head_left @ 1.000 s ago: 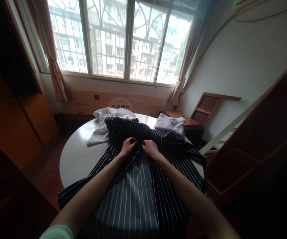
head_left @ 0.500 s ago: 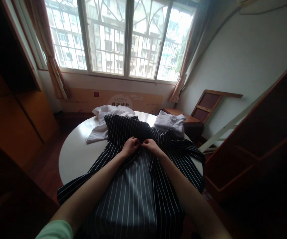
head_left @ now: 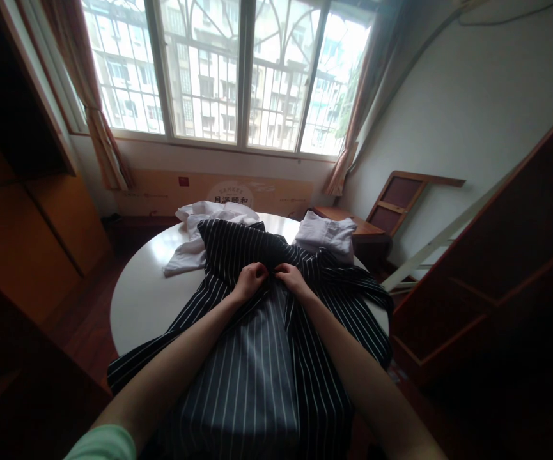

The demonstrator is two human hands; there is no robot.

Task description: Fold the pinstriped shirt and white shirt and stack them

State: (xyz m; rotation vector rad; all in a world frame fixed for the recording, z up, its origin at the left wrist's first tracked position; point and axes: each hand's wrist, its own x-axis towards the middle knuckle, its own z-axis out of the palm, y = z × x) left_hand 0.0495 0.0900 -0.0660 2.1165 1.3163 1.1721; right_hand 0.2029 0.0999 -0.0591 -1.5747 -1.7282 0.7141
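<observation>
my left grip (head_left: 250,280) and right grip (head_left: 290,278) at the upper middle of a striped garment. the striped garment (head_left: 257,358), black with thin white lines, lay across the round white desk (head_left: 146,297); a greyer striped panel showed down its middle, and its lower end hung past the desk's near edge, toward me. my left grip was drawn nearly closed, its fingers curled and pinching the dark cloth just left of the point where the grey panel narrowed. my right grip was likewise closed in a pinch, thumb toward fingers, on the cloth just right of that point. the two grips faced each other, near but apart; the exact fold between the fingertips was too dark to make out. the bunched top of the garment rose beyond both grips, while its lower part spread beneath and between my forearms. a loose white cloth (head_left: 192,239) lay beyond the garment at the far left of the desk, and a folded white garment (head_left: 324,231) at the far right. a barred window (head_left: 204,83) stood behind them.
</observation>
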